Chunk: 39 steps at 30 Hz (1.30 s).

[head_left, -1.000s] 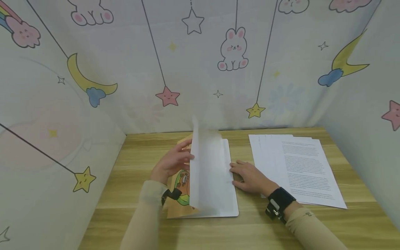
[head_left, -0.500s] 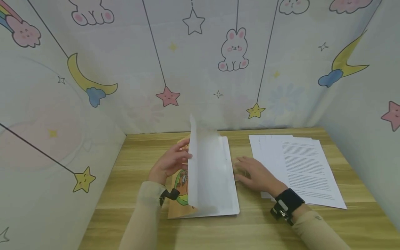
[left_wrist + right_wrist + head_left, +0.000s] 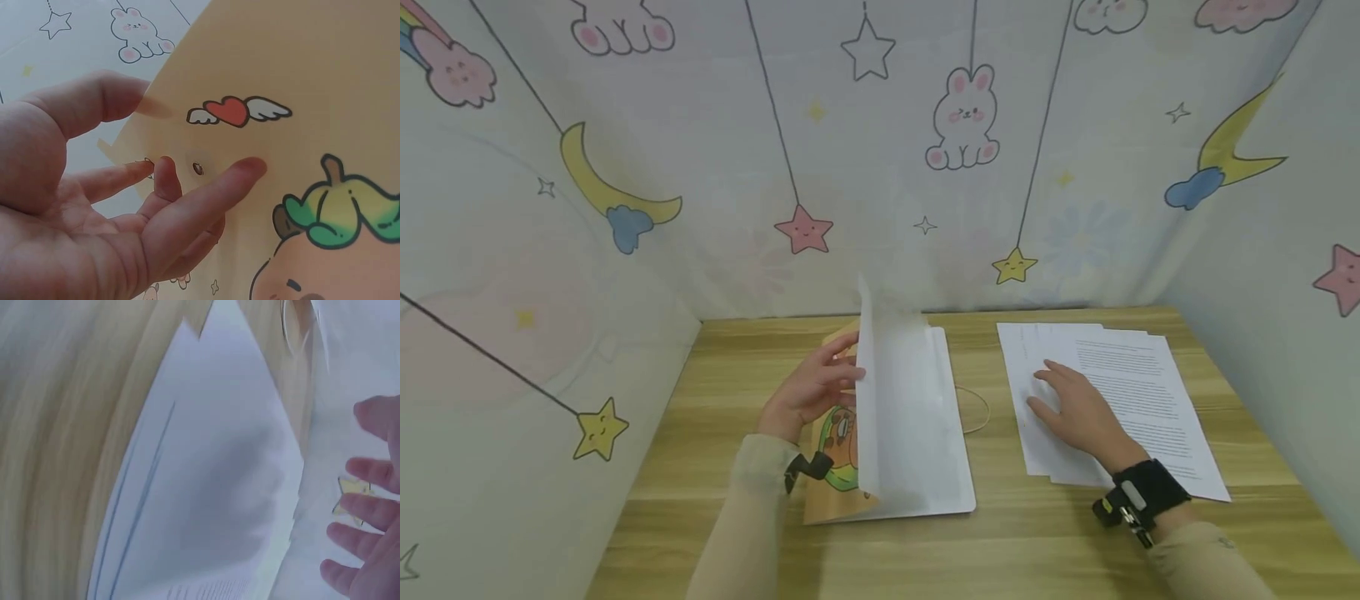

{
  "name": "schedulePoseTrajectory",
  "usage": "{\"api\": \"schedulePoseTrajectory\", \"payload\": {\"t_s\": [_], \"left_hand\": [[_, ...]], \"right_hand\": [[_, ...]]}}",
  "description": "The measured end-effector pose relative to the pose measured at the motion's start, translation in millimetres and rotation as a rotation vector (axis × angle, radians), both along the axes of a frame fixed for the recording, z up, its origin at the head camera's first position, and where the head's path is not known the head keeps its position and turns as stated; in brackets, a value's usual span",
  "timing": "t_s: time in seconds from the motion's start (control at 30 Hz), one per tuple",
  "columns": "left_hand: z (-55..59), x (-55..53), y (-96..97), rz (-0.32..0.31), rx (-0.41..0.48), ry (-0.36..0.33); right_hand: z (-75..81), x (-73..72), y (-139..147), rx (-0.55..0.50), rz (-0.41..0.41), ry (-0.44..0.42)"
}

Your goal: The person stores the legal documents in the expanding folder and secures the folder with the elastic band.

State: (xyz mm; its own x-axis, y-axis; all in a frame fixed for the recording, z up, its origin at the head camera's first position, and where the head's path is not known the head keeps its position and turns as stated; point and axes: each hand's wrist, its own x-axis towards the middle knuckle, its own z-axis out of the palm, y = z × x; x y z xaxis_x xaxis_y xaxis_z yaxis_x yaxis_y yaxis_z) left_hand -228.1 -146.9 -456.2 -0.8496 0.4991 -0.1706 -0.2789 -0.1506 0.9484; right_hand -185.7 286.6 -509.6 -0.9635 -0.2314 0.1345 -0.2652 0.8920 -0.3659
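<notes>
A document folder (image 3: 925, 467) with a tan cartoon-printed cover and white inside lies half open in the head view. My left hand (image 3: 812, 392) holds its raised cover, thumb hooked over the edge and fingers on the printed face. In the left wrist view, a small round fastener (image 3: 198, 169) shows on the cover (image 3: 300, 56), beside a winged heart. A thin string loop (image 3: 988, 408) sticks out from the folder's right side. My right hand (image 3: 1078, 412) hovers over a fanned stack of printed sheets (image 3: 1138, 400), fingers spread and holding nothing; its shadow falls on the paper (image 3: 212, 469).
A wood-grain table (image 3: 925, 558) carries everything. Behind it and at both sides hangs a pale cloth (image 3: 880, 167) with cartoon stars, moons and rabbits. Between folder and sheets runs a strip of bare tabletop.
My right hand has left the folder's right edge and moved right to above the sheets, uncovering the string loop. My left hand keeps the cover raised in nearly the same place.
</notes>
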Motion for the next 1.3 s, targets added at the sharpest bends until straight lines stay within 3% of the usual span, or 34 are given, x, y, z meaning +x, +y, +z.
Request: {"api": "schedulePoseTrajectory", "payload": {"t_s": [0.13, 0.33, 0.57, 0.77, 1.07, 1.3], "left_hand": [[2.3, -0.3, 1.0, -0.004, 0.004, -0.001], [0.3, -0.4, 3.4, 0.000, 0.013, -0.027], [-2.8, -0.4, 7.6, 0.002, -0.004, -0.038], [-3.6, -1.2, 8.7, 0.008, -0.015, -0.041], [-1.3, -2.4, 9.0, 0.009, -0.012, -0.034], [-0.3, -1.3, 9.6, 0.008, -0.008, -0.029]], "right_hand": [[2.3, 0.6, 29, 0.006, -0.096, -0.019], [1.2, 7.6, 65, 0.018, -0.171, -0.046], [9.1, 20.5, 91, 0.029, -0.282, -0.064], [7.6, 22.1, 116, 0.092, -0.414, -0.107], [2.9, 22.0, 140, 0.175, -0.515, -0.353], [-2.2, 25.7, 144, 0.279, -0.538, -0.394]]}}
